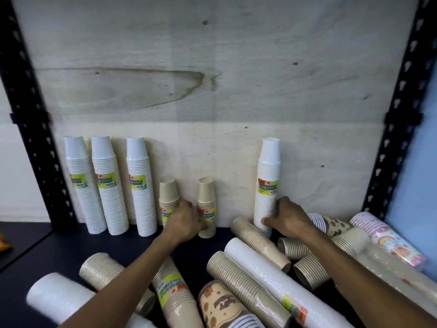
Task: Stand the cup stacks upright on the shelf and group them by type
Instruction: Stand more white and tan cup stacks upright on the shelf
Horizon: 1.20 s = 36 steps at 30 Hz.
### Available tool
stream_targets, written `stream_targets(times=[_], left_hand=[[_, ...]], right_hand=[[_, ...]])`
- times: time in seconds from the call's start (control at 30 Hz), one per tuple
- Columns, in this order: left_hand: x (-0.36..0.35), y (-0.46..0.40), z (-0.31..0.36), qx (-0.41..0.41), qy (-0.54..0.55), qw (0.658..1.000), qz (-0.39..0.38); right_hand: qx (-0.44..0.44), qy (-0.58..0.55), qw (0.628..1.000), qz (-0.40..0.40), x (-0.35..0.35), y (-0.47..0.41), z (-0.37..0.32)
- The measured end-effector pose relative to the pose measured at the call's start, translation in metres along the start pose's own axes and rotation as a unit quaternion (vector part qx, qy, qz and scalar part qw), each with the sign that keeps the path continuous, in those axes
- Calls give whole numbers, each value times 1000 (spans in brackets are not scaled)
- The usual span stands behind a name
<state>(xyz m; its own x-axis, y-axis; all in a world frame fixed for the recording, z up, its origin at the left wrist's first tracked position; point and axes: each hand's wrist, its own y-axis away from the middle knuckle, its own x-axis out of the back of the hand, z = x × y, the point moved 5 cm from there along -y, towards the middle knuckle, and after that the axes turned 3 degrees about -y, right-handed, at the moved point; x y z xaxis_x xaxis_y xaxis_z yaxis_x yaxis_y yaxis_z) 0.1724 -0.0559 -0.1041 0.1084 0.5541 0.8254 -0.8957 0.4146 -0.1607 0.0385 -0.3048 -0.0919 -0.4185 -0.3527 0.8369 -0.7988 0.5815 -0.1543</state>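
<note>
A: What are the hands doing?

B: The left hand (183,218) has its fingers curled round the lower part of a short tan stack (206,209), which stands upright against the plywood back (212,91). The right hand (287,216) wraps the base of a tall white stack (267,185), also upright, thumb in front and fingers round the far side.

A: Why hold them that low?

B: Likely to steady each stack near its foot while it settles on the dark shelf (71,245) and leans on the back panel.

A: What lies beside the fingers?

B: Just left of the left hand stands a second tan stack (168,197), touching or nearly touching the knuckles. Further left are three white stacks (108,185), upright in a row. So the white stack in the right hand stands well apart from its kind.

A: And nearer the person?

B: A jumble of lying stacks (248,268): tan, white, some printed, and a rainbow pack (387,237) off to the right of the right hand. Tan ones lie just below the right wrist and may block sliding the white stack leftward along the shelf.
</note>
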Motion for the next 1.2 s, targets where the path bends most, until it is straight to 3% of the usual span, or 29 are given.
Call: stream_targets(times=[0.1, 0.17, 0.37, 0.5, 0.6, 0.8, 1.0, 1.13, 1.2], left_hand=[[13, 15, 11, -21, -6, 999, 42], [18, 25, 20, -46, -28, 998, 19], [0, 63, 37, -3, -40, 964, -262], [-12, 76, 37, 22, -12, 937, -349], [-25, 79, 35, 29, 43, 921, -385], [-35, 78, 32, 47, 107, 910, -398], [-39, 75, 23, 90, 182, 913, -354], [-12, 72, 33, -56, 26, 974, -220], [2, 74, 46, -139, 15, 968, -206]], right_hand=[[-14, 10, 1000, 9, 6, 5, 6], [-18, 1, 1000, -1, 17, 14, 6], [0, 83, 972, -218, 43, 70, 9], [-47, 65, 929, -361, 54, 109, 25], [-74, 100, 902, -414, 52, 132, 36], [-72, 171, 881, -435, 42, 146, 31], [-64, 113, 896, -425, 43, 145, 23], [-64, 70, 930, -354, 69, 139, 16], [-64, 38, 945, -320, 82, 129, 14]])
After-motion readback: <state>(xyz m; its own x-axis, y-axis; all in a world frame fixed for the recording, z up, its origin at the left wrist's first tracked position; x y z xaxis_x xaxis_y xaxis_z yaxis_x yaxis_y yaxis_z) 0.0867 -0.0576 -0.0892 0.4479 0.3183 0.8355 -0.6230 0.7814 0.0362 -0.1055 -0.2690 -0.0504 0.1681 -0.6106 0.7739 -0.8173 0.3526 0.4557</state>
